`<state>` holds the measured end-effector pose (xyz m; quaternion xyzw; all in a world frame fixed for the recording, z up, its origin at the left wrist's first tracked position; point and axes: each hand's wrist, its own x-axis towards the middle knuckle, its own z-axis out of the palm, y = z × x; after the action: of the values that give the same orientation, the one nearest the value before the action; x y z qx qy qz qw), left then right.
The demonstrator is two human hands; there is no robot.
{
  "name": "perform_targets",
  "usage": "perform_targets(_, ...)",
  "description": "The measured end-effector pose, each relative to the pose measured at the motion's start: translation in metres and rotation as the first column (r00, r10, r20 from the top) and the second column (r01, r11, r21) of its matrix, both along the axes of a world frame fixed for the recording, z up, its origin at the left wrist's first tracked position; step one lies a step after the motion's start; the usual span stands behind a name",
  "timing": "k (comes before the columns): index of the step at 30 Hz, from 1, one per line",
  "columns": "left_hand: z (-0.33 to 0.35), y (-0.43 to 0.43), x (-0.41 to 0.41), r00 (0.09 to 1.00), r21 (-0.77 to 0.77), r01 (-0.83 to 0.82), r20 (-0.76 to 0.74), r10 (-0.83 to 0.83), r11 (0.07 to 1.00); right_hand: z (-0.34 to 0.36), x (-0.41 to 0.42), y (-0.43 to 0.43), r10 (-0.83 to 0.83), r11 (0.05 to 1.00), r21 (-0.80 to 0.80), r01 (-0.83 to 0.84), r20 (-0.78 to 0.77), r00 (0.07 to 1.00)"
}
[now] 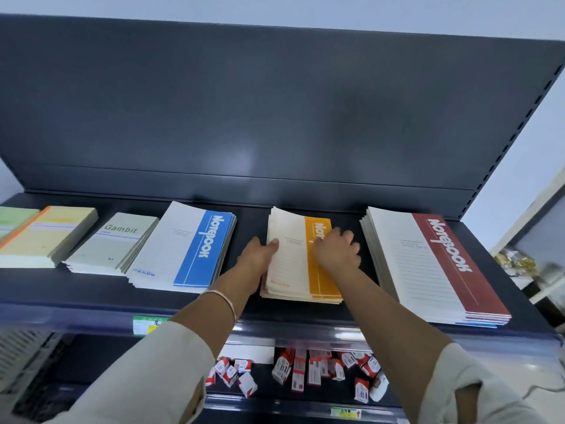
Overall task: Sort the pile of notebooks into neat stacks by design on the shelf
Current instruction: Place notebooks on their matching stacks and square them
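Observation:
Several stacks of notebooks lie in a row on the dark shelf (244, 301). In the middle is the orange-striped stack (293, 270). My left hand (258, 252) presses against its left edge, thumb on the top cover. My right hand (336, 249) rests on the orange band of the top cover, fingers curled. To the left lies the blue-striped stack (186, 249), to the right the red-striped stack (434, 264). Further left are a pale green "Gambit" stack (113, 246), a yellow stack (46, 237) and a green stack (12, 221) at the frame edge.
The shelf's dark back panel (275, 117) rises behind the stacks. A lower shelf holds several small red-and-white boxes (305, 368) lying scattered. Price tags sit on the shelf's front rail (146, 324). A white unit with gold items (516, 261) stands at right.

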<state>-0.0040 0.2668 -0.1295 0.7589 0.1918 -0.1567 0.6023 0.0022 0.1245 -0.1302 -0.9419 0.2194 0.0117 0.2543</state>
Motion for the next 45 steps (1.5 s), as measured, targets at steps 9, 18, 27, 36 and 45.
perform_targets(9,0.015,0.119,0.023,0.941,0.527,-0.138,0.333,-0.055,0.839,0.023,0.010,0.100,0.466,0.878,-0.053,-0.476,0.327,0.822)
perform_targets(18,-0.002,0.207,0.029,0.994,0.401,0.014,0.096,-0.058,0.916,-0.007,0.028,0.185,0.277,0.894,0.375,-0.245,-0.034,0.960)
perform_targets(27,-0.016,0.198,0.029,0.998,0.095,0.008,0.065,-0.015,0.995,-0.012,0.029,0.191,0.074,0.922,0.385,-0.033,-0.092,0.993)
perform_targets(36,-0.017,0.190,0.034,0.992,0.193,0.077,0.079,-0.094,0.978,-0.018,0.029,0.183,0.048,0.909,0.416,-0.013,-0.073,0.996)
perform_targets(45,-0.011,0.186,0.034,0.982,0.253,0.172,0.030,-0.185,0.952,-0.014,0.025,0.176,0.039,0.919,0.395,-0.011,-0.063,0.997)
